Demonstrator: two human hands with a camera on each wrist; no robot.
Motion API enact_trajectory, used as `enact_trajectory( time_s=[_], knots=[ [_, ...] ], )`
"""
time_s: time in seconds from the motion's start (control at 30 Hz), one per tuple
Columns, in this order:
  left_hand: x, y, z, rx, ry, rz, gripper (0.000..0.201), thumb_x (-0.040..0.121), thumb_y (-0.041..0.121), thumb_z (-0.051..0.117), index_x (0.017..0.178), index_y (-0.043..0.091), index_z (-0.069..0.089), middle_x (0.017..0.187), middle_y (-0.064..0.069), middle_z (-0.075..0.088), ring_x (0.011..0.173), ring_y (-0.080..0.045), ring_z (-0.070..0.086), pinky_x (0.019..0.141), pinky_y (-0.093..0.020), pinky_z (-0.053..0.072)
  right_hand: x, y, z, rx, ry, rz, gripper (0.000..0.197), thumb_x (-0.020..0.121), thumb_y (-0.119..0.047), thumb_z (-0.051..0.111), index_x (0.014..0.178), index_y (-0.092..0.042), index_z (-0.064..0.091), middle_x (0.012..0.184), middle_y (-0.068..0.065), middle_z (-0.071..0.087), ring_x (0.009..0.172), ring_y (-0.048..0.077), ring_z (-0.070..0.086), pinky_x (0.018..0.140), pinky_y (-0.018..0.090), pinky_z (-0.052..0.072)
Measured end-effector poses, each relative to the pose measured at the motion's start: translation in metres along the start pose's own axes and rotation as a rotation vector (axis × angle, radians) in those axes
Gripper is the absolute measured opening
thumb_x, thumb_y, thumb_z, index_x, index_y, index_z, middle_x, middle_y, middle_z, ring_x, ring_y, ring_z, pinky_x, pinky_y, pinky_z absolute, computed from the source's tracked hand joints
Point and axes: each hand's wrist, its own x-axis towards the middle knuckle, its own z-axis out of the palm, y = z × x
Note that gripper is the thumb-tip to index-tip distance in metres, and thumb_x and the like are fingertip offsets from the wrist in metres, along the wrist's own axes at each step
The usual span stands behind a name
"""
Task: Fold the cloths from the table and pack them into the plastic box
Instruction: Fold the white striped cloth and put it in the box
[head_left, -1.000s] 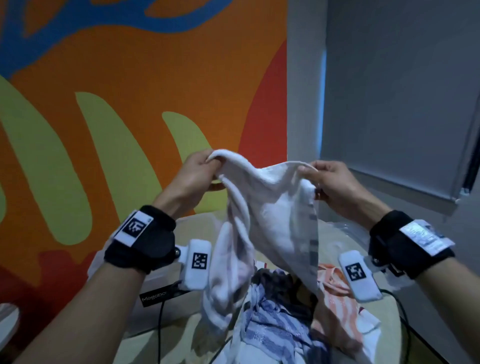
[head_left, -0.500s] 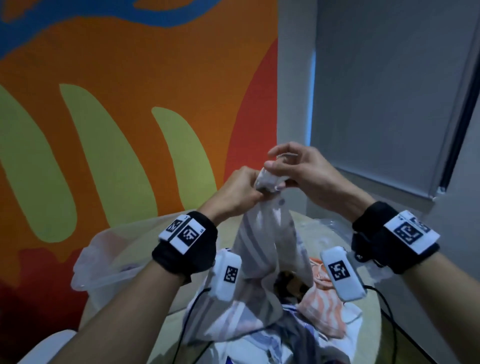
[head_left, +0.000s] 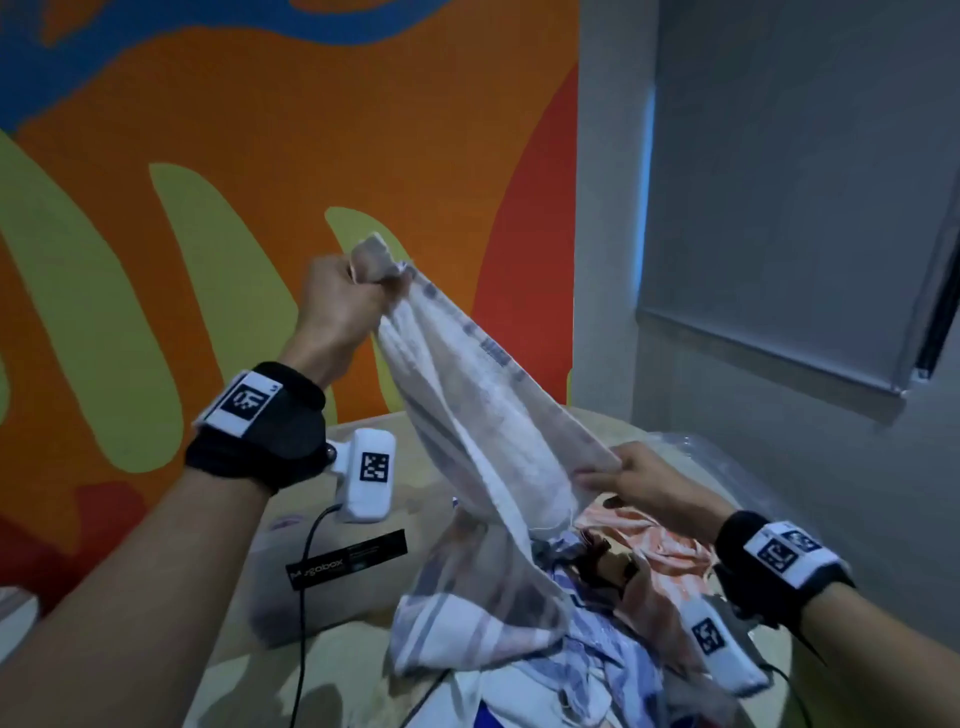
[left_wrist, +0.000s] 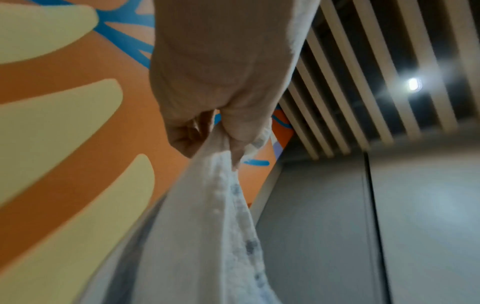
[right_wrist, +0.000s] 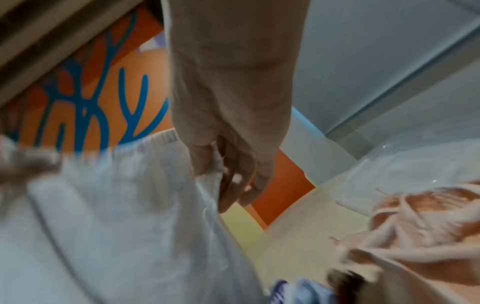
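A white cloth with grey stripes (head_left: 488, 415) hangs stretched in the air above the table. My left hand (head_left: 348, 296) is raised high and grips its gathered top corners; in the left wrist view the left hand (left_wrist: 218, 131) has its fingers curled round the cloth (left_wrist: 207, 216). My right hand (head_left: 639, 478) is lower, to the right, and pinches the cloth's edge; the right wrist view shows the right hand (right_wrist: 228, 170) with the cloth (right_wrist: 116, 216) between thumb and fingers. The cloth's lower part drapes onto the pile. The clear plastic box (head_left: 322, 582) with a black label stands on the table at the left.
A pile of cloths lies on the round beige table (head_left: 358, 670): a blue-striped one (head_left: 597, 654) and an orange-striped one (head_left: 660, 551). Clear crumpled plastic (head_left: 696, 457) sits at the table's far right. A painted orange wall stands close behind.
My hands, together at the cloth's top half a second ago, have parted. The left hand kept the gathered top and rose; the right hand slid down the edge to the lower right.
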Motion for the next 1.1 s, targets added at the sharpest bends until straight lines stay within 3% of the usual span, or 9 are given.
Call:
enact_trajectory(
  time_s=[0.07,0.17,0.27,0.37,0.53,0.7,0.83,1.0,1.1],
  knots=[
    [0.001,-0.015,0.000,0.200,0.022,-0.019,0.033,0.085,0.022,0.077,0.065,0.007,0.054,0.062,-0.007,0.045,0.052,-0.014,0.040,0.051,-0.030,0.031,-0.001,-0.019,-0.015,0.196,0.082,-0.008,0.021,0.096,0.000,0.055,0.098,-0.001,0.076,0.087,0.012,0.072,0.079,0.023,0.061,0.071,0.033,0.053],
    [-0.014,-0.035,0.022,0.293,-0.084,-0.077,0.034,0.076,0.031,0.079,0.062,0.005,0.061,0.061,-0.013,0.061,0.054,-0.021,0.056,0.052,-0.037,0.042,-0.001,-0.063,-0.032,0.411,0.192,-0.077,0.021,0.098,0.001,0.051,0.099,0.012,0.068,0.079,0.016,0.067,0.068,0.024,0.062,0.063,0.031,0.056],
    [-0.036,-0.039,0.057,0.075,-0.232,-0.205,0.013,0.080,0.020,0.083,0.076,0.013,0.073,0.075,-0.008,0.074,0.067,-0.022,0.070,0.058,-0.034,0.051,-0.005,-0.103,-0.034,0.516,0.303,-0.139,0.023,0.097,-0.002,0.053,0.080,-0.003,0.068,0.058,0.004,0.062,0.048,0.014,0.056,0.047,0.024,0.048],
    [-0.038,-0.030,0.072,-0.106,-0.297,-0.266,0.017,0.085,0.014,0.082,0.098,0.006,0.075,0.094,-0.018,0.077,0.078,-0.026,0.070,0.065,-0.035,0.052,-0.006,-0.124,-0.048,0.723,0.433,-0.185,0.021,0.099,-0.008,0.057,0.080,-0.010,0.066,0.057,0.000,0.064,0.051,0.014,0.059,0.040,0.021,0.042],
    [-0.008,-0.028,0.055,-0.116,-0.057,-0.267,0.015,0.087,0.010,0.075,0.078,0.008,0.063,0.077,-0.012,0.066,0.072,-0.025,0.060,0.062,-0.035,0.046,-0.006,-0.117,-0.090,0.897,0.740,-0.144,0.015,0.099,-0.012,0.059,0.084,-0.015,0.062,0.063,0.000,0.061,0.053,0.014,0.060,0.040,0.021,0.042],
    [-0.037,-0.016,0.100,-0.056,-0.193,-0.228,0.008,0.084,0.014,0.077,0.089,0.014,0.071,0.085,-0.006,0.072,0.071,-0.020,0.065,0.056,-0.026,0.046,0.002,-0.116,-0.027,0.496,0.511,-0.161,0.014,0.094,-0.007,0.066,0.089,0.005,0.065,0.064,0.020,0.056,0.039,0.024,0.056,0.038,0.026,0.047],
    [-0.050,-0.020,0.111,-0.148,-0.279,-0.262,0.008,0.087,0.007,0.076,0.085,0.013,0.071,0.084,-0.011,0.072,0.076,-0.024,0.066,0.066,-0.035,0.052,0.004,-0.111,-0.006,0.251,0.338,-0.278,0.024,0.093,-0.011,0.071,0.093,0.012,0.064,0.074,0.016,0.062,0.059,0.022,0.060,0.048,0.030,0.050],
    [-0.065,-0.021,0.104,-0.286,-0.395,-0.301,0.017,0.102,0.009,0.059,0.100,0.003,0.075,0.088,-0.013,0.074,0.077,-0.023,0.068,0.071,-0.034,0.054,-0.003,-0.109,-0.003,-0.039,0.220,-0.362,0.013,0.089,-0.020,0.076,0.083,-0.012,0.069,0.077,0.001,0.060,0.071,0.012,0.056,0.066,0.029,0.047],
    [-0.068,-0.023,0.098,-0.328,-0.497,-0.325,0.043,0.105,0.033,0.058,0.106,-0.008,0.071,0.098,-0.024,0.075,0.085,-0.029,0.072,0.082,-0.043,0.058,-0.006,-0.107,0.001,-0.216,0.140,-0.360,0.018,0.092,-0.022,0.072,0.109,-0.022,0.075,0.098,-0.001,0.058,0.087,0.012,0.058,0.078,0.025,0.048]
  ],
)
